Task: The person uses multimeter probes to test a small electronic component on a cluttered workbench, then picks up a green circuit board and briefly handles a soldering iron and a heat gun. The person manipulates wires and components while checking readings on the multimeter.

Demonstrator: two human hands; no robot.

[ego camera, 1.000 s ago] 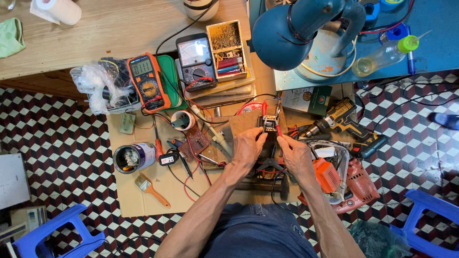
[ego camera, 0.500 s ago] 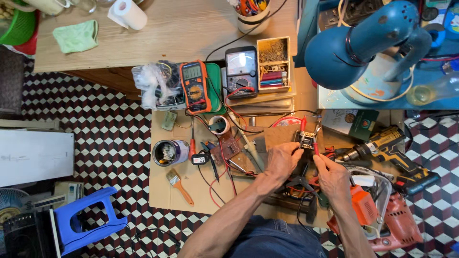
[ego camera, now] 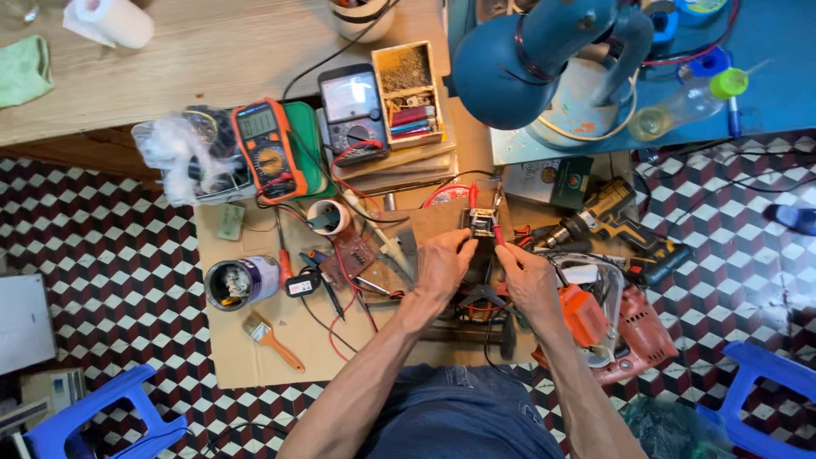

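The small electronic module (ego camera: 482,223) sits on the cardboard sheet (ego camera: 255,357) just ahead of both hands; the left hand (ego camera: 444,265) has its fingers closed on a black probe, the right hand (ego camera: 527,276) pinches the red probe (ego camera: 498,236) against it. Probing here goes best, I judge, with tips steady on separate contacts; wrists braced; leads clear of the orange multimeter (ego camera: 269,149).

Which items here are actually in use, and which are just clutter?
In use:
left hand
right hand
small square electronic part
red-tipped test probe

Lying about:
orange digital multimeter
grey analogue meter
yellow-black cordless drill
wooden-handled brush
white paper roll
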